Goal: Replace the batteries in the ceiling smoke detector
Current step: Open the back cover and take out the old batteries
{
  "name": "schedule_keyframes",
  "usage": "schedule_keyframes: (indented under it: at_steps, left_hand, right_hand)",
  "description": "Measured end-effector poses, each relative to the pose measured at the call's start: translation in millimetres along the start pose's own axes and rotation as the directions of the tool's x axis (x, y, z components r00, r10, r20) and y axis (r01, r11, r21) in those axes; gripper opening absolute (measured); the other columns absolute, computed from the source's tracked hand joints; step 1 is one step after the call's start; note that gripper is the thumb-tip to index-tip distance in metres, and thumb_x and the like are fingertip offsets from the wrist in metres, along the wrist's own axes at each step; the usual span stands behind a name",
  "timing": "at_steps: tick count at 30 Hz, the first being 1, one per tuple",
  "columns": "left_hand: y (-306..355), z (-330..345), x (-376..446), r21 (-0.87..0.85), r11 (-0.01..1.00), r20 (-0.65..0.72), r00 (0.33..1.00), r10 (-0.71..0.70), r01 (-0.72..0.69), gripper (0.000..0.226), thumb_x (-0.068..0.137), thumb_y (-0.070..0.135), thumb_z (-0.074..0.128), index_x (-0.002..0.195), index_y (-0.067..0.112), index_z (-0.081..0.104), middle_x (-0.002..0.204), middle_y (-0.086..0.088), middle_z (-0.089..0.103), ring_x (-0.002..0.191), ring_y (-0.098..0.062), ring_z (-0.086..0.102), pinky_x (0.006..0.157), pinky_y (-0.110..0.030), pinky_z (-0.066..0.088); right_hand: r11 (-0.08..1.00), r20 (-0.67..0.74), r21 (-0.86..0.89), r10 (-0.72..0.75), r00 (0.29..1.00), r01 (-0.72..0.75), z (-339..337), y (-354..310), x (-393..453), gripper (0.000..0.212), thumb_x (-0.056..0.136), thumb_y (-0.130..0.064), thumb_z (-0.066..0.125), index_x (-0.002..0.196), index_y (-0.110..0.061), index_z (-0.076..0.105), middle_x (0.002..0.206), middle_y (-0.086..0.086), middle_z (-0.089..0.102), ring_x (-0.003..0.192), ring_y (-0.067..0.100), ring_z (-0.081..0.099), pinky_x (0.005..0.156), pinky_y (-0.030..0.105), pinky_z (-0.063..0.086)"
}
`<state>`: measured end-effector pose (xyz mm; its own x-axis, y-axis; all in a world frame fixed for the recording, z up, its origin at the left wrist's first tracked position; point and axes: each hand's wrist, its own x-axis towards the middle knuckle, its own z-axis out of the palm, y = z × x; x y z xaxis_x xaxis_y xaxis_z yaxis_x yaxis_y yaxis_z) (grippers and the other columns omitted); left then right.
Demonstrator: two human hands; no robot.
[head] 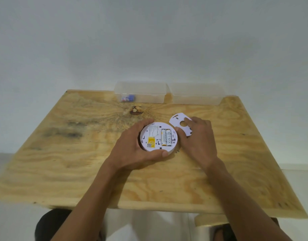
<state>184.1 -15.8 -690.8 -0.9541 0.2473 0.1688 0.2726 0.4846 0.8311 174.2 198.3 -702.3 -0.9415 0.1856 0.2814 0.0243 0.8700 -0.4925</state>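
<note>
**Detector back-up, batteries showing**

My left hand (132,150) grips the smoke detector (150,134) by its rim on the plywood table (80,162). It holds two AA batteries (166,137) and a yellow label (151,142) with unreadable print. My right hand (198,136) covers the mounting plate (176,121) beside it; I cannot tell whether it pinches or presses.

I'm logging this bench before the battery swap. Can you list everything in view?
smoke detector: one, white, back side up, middle of the table
batteries: two, yellow and white, side by side in the detector's compartment
mounting plate: one, white, just right of the detector
clear boxes: two, transparent, side by side at the table's far edge
small items: count unclear, blue and white, in the left box
table: one, light plywood
left hand: grips the detector's rim
right hand: holds the mounting plate
</note>
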Motion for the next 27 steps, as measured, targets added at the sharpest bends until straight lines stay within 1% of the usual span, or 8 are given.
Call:
schedule_keyframes:
  at_steps: [6,11,14,16,19,21,22,27]
  left_hand:
    - [-0.7,1.1,-1.2,0.002,1.000,-0.005,1.000,0.008,-0.008,0.096,0.053,0.063,0.085,0.137,0.031,0.053,0.126,0.020,0.065,0.115,0.003,0.062,0.098,-0.030,0.054]
    - [0.4,0.4,-1.1,0.019,1.000,-0.004,1.000,0.008,-0.008,0.098,0.054,0.064,0.084,0.140,0.032,0.050,0.130,0.018,0.063,0.119,0.000,0.061,0.101,-0.035,0.053]
    - [-0.3,0.2,-2.8,0.022,1.000,0.010,1.000,0.004,-0.004,0.099,0.054,0.065,0.083,0.142,0.032,0.050,0.132,0.016,0.063,0.120,-0.003,0.061,0.101,-0.037,0.053]
    - [0.1,0.5,-3.4,0.021,1.000,0.009,1.000,0.012,-0.012,0.098,0.055,0.065,0.082,0.142,0.030,0.051,0.131,0.017,0.063,0.118,-0.001,0.061,0.100,-0.035,0.054]
    - [5.1,2.0,-4.5,0.009,1.000,0.003,1.000,0.023,-0.023,0.086,0.057,0.061,0.082,0.135,0.037,0.055,0.122,0.020,0.067,0.111,0.001,0.064,0.095,-0.029,0.055]
    - [10.1,1.6,-5.5,0.000,0.999,-0.008,0.999,0.033,-0.033,0.067,0.059,0.053,0.084,0.121,0.055,0.056,0.110,0.027,0.070,0.103,0.004,0.067,0.090,-0.022,0.054]
    - [11.4,1.5,-5.8,-0.004,0.999,-0.015,0.999,0.032,-0.032,0.064,0.059,0.052,0.084,0.117,0.058,0.055,0.107,0.028,0.071,0.102,0.004,0.068,0.089,-0.021,0.055]
    - [4.7,3.3,-4.5,-0.009,1.000,-0.008,1.000,0.007,-0.007,0.092,0.055,0.060,0.082,0.136,0.026,0.056,0.122,0.015,0.069,0.112,-0.002,0.066,0.098,-0.036,0.055]
  right_hand:
    - [1.000,-0.015,-0.013,-0.005,1.000,0.005,3.5,0.5,0.4,0.045,0.090,-0.042,0.062,0.125,-0.015,0.065,0.134,0.006,0.060,0.125,0.028,0.044,0.102,0.043,0.042]
    - [1.000,-0.004,-0.015,0.009,1.000,-0.009,3.3,1.4,1.2,0.047,0.090,-0.043,0.062,0.128,-0.015,0.062,0.136,0.006,0.058,0.126,0.027,0.042,0.103,0.041,0.041]
    - [0.982,-0.077,0.190,0.028,0.997,-0.013,-5.2,-4.8,0.4,0.039,0.091,-0.034,0.064,0.125,-0.015,0.063,0.132,0.005,0.060,0.123,0.024,0.048,0.100,0.029,0.038]
    - [0.946,-0.112,0.311,-0.057,0.992,0.090,-18.0,-13.9,-3.1,0.030,0.090,-0.029,0.068,0.118,-0.018,0.068,0.123,-0.001,0.066,0.115,0.020,0.055,0.097,0.029,0.042]
    - [0.907,0.044,0.298,-0.324,0.945,0.297,-36.6,-29.9,-7.7,0.026,0.087,-0.031,0.071,0.110,-0.019,0.074,0.112,-0.005,0.072,0.110,0.017,0.058,0.093,0.030,0.045]
    - [0.909,0.211,0.221,-0.399,0.892,0.354,-41.2,-35.8,-7.1,0.026,0.087,-0.032,0.071,0.110,-0.020,0.075,0.113,-0.007,0.072,0.113,0.017,0.055,0.095,0.032,0.044]
    - [0.911,0.264,0.177,-0.410,0.873,0.374,-41.6,-37.2,-6.3,0.025,0.088,-0.032,0.071,0.110,-0.022,0.075,0.115,-0.008,0.072,0.114,0.017,0.054,0.096,0.034,0.044]
    - [0.902,0.321,0.108,-0.429,0.844,0.417,-40.2,-37.5,-7.3,0.026,0.093,-0.034,0.064,0.115,-0.023,0.074,0.124,-0.008,0.066,0.120,0.017,0.047,0.099,0.038,0.043]
